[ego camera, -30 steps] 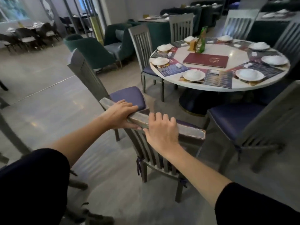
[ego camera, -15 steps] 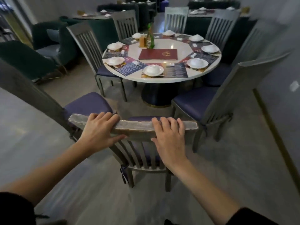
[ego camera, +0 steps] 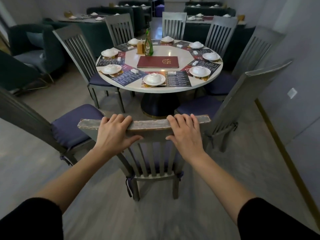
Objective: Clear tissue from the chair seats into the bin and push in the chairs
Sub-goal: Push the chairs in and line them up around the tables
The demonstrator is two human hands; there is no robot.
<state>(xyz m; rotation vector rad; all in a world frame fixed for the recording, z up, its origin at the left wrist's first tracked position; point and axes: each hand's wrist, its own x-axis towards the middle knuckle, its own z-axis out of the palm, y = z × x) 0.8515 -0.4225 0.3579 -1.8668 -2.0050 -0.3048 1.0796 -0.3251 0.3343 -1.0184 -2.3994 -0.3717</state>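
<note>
Left hand (ego camera: 114,132) and right hand (ego camera: 185,134) both clamp the chair (ego camera: 149,124) by its top rail, fingers over, thumbs behind: a 2-handed grip for steering straight. Table (ego camera: 131,58) at 12 o'clock, open floor between. The left chair (ego camera: 74,129) at 10 and right chair (ego camera: 230,108) at 2 narrow the lane. No tissue or bin in sight.

The round white table (ego camera: 131,58) holds 8 bowls (ego camera: 154,79), placemats (ego camera: 178,78) and a red menu (ego camera: 157,61).

Black sleeves (ego camera: 29,220) end near the elbows, leaving forearms (ego camera: 223,177) bare.
</note>
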